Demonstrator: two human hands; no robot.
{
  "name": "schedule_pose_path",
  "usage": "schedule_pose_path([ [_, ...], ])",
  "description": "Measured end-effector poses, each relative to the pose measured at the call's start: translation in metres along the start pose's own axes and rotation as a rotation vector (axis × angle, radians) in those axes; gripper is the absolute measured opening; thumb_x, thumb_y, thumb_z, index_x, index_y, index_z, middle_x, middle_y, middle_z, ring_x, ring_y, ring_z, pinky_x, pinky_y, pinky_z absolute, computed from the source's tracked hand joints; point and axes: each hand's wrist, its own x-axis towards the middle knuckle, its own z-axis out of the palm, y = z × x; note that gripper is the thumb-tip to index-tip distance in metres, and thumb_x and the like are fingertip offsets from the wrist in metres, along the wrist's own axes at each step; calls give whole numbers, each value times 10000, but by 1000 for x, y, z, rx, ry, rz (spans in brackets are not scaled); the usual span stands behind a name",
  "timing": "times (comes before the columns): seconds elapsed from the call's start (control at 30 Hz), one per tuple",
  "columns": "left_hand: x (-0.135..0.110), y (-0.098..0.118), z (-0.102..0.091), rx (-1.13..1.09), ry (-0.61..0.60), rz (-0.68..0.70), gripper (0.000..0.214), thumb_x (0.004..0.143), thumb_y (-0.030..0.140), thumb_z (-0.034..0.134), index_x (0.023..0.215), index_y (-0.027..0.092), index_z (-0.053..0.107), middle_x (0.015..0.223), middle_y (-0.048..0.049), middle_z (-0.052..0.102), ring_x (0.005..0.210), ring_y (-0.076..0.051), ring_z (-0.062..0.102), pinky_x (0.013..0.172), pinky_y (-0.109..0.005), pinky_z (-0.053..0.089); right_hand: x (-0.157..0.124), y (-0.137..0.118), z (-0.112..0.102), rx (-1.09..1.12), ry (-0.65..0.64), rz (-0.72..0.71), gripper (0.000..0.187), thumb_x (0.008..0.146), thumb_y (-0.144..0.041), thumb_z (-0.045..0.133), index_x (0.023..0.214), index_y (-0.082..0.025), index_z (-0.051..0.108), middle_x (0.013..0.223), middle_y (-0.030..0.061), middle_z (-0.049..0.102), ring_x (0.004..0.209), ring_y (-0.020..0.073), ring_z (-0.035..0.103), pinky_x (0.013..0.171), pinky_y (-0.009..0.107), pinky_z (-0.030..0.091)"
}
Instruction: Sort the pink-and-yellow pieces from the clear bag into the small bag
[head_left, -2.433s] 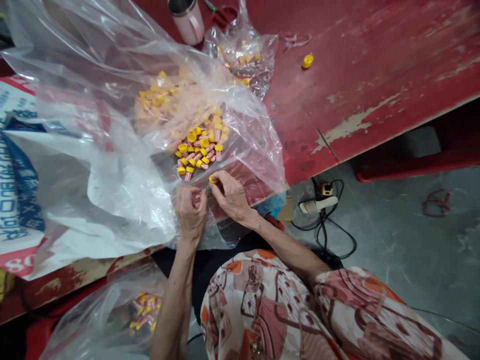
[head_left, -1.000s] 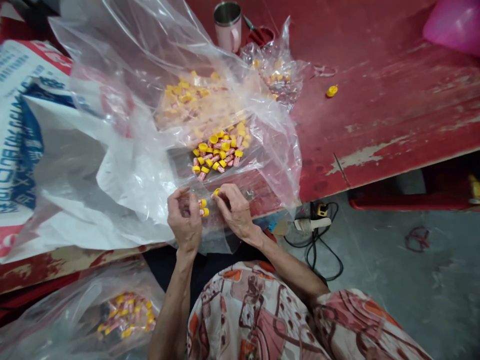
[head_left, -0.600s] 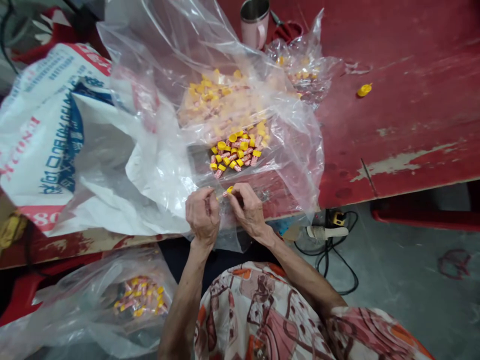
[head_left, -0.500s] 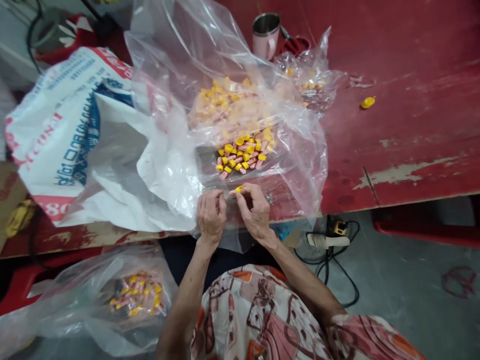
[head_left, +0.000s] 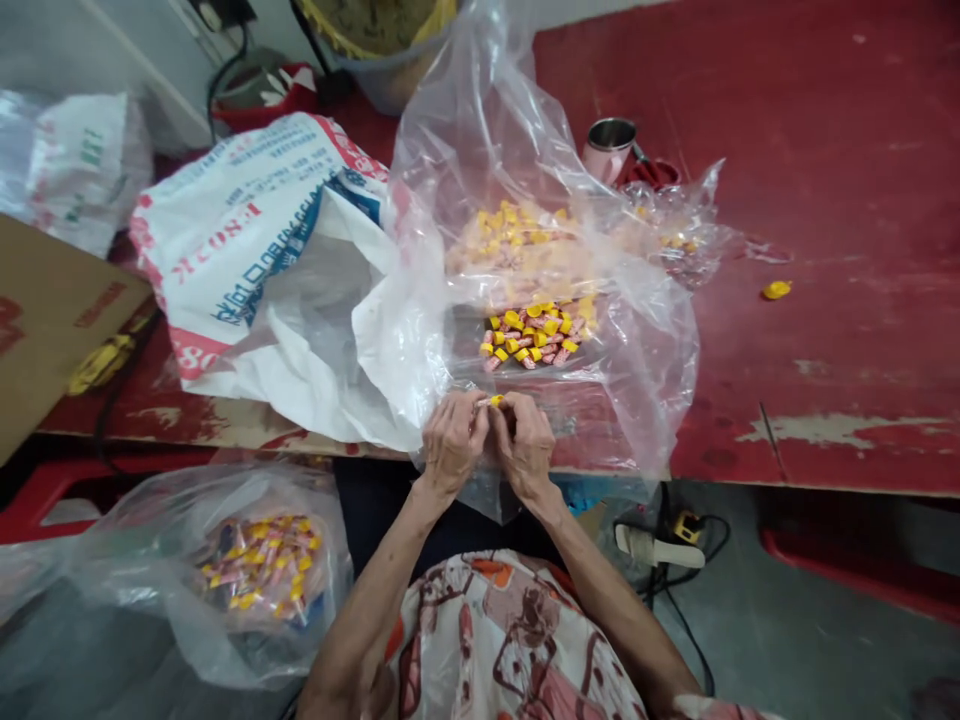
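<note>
My left hand [head_left: 452, 442] and my right hand [head_left: 527, 440] meet at the front edge of the table. Between their fingertips is one small yellow-capped pink tube [head_left: 496, 401]; its yellow end lies at my right fingers and its pink speckled end points to the left ones. Both hands are closed in a pinch, and the fingers partly hide the piece. Just beyond lies a pile of the same yellow-capped pink tubes [head_left: 536, 335] in the mouth of a large clear plastic bag [head_left: 645, 370]. More of them show blurred through the film.
A white printed sack [head_left: 217, 230] lies left on the red table [head_left: 832, 200]. Behind the bag stand a pink mug [head_left: 606, 155] and a small clear bag [head_left: 690, 225]. One yellow piece [head_left: 776, 290] lies right. A second bag of tubes [head_left: 262, 560] hangs below left; a cardboard box [head_left: 60, 310] is at far left.
My left hand has come over to the tube in my right fingers, so the hands now nearly touch. The whole view has shifted, showing more of the left side and back.
</note>
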Motion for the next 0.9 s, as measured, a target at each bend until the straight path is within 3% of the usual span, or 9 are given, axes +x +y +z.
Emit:
schedule_pose_path([
  [0.1,5,4,-7,-14,98,20,168,1041,148,545,1162,192,654,985,-68,762,909,-186,722,868,-316,547,-2,2,0,-21,6,-13,315,1136,-420,457,956,-225,626,875,19,681,748,167,584,742,300,421],
  [0.2,3,2,-1,11,143,46,202,1031,111,529,1164,187,661,993,-77,768,952,-192,728,897,-320,535,-2,2,-1,-3,-8,-6,292,1127,-404,476,960,-225,635,877,17,679,753,168,582,746,299,422],
  [0.33,-7,-11,13,50,100,19,226,1028,107,485,1061,195,691,983,-73,779,943,-194,739,875,-329,506,-2,0,-2,66,-7,57,257,1112,-401,505,1001,-222,652,941,39,691,848,186,617,784,311,457],
  [0.5,-11,-17,11,-33,26,-54,213,1008,126,517,1010,213,711,944,-49,785,910,-192,732,854,-340,489,-2,-4,-3,115,89,121,288,1101,-445,498,976,-221,629,923,37,677,847,191,621,805,330,491],
  [0.6,-13,-12,10,-139,0,-69,211,1030,162,505,1040,216,709,952,-48,776,904,-187,725,891,-349,530,-3,-3,-5,119,129,120,286,1093,-444,497,975,-220,629,933,45,683,863,198,629,807,337,501],
  [0.7,-12,-8,13,-182,-3,-75,207,1063,218,494,1075,208,701,968,-65,767,914,-189,725,901,-350,568,-5,0,-7,62,59,95,344,1099,-489,481,978,-217,653,927,53,694,830,197,617,796,337,479],
  [0.83,-2,-4,8,-163,-105,-77,230,1087,264,479,1157,197,688,995,-73,756,956,-191,716,877,-334,587,-6,1,-10,34,37,93,397,1105,-530,453,954,-216,645,921,58,692,825,198,608,791,336,454],
  [0.9,2,-1,4,-150,-64,-68,237,1095,276,477,1189,190,677,1015,-75,754,951,-184,710,888,-332,582,-6,1,-11,55,46,91,397,1105,-531,458,932,-216,628,898,46,677,781,186,585,776,329,445],
])
